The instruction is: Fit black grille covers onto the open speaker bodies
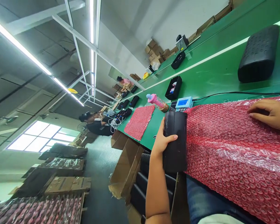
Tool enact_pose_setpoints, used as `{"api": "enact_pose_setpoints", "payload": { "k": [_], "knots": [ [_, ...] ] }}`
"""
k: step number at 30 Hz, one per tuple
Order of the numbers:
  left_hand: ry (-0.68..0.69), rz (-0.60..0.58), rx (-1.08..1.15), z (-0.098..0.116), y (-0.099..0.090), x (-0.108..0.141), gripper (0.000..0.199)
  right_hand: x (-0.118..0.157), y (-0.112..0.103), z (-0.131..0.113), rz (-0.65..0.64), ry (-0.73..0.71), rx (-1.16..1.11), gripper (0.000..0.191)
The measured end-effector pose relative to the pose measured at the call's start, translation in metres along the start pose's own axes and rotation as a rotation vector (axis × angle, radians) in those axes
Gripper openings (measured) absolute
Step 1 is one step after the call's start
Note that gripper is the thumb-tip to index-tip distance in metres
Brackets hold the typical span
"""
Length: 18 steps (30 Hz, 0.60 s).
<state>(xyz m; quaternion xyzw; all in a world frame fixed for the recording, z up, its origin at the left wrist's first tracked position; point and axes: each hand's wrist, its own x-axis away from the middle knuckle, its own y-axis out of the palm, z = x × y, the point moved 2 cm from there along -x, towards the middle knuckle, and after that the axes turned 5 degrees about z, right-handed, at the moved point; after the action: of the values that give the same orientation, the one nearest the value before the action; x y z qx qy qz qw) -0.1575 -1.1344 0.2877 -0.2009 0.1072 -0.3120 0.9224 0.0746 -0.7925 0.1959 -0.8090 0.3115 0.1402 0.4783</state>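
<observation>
Head view: smooth black case (177, 155) with rounded edges is gripped in the left hand (162, 140), thumb across its face, at the edge of some shiny red bubble wrap (224, 137); right hand (272, 113) is loosely curled on that sheet, thumb and fingers apart; light-blue gadget's (184, 103) screen is too small to read; dimpled black block (259, 54) sits on smooth green table (214, 76).

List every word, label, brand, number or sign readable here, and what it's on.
No text is legible.
Blue device: any screen text is too small to read.
Flat cardboard: any print is too blurred to read.
Black case in the left hand: no lettering I can make out.
</observation>
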Motion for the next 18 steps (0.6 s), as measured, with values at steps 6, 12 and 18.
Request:
{"api": "enact_pose_setpoints", "payload": {
  "k": [6, 12, 18],
  "knots": [
    [0.013, 0.089, 0.136, -0.008, -0.016, 0.024, 0.116, 0.006, 0.012, 0.026, 0.041, -0.032, 0.036, 0.059],
    [0.058, 0.294, -0.402, -0.001, -0.054, 0.021, 0.115, 0.004, 0.008, 0.023, -0.018, 0.015, 0.059, 0.044],
    [-0.010, 0.181, -0.727, -0.008, -0.067, -0.023, 0.115, 0.005, 0.009, 0.021, -0.022, 0.024, 0.052, 0.039]
  ]
}}
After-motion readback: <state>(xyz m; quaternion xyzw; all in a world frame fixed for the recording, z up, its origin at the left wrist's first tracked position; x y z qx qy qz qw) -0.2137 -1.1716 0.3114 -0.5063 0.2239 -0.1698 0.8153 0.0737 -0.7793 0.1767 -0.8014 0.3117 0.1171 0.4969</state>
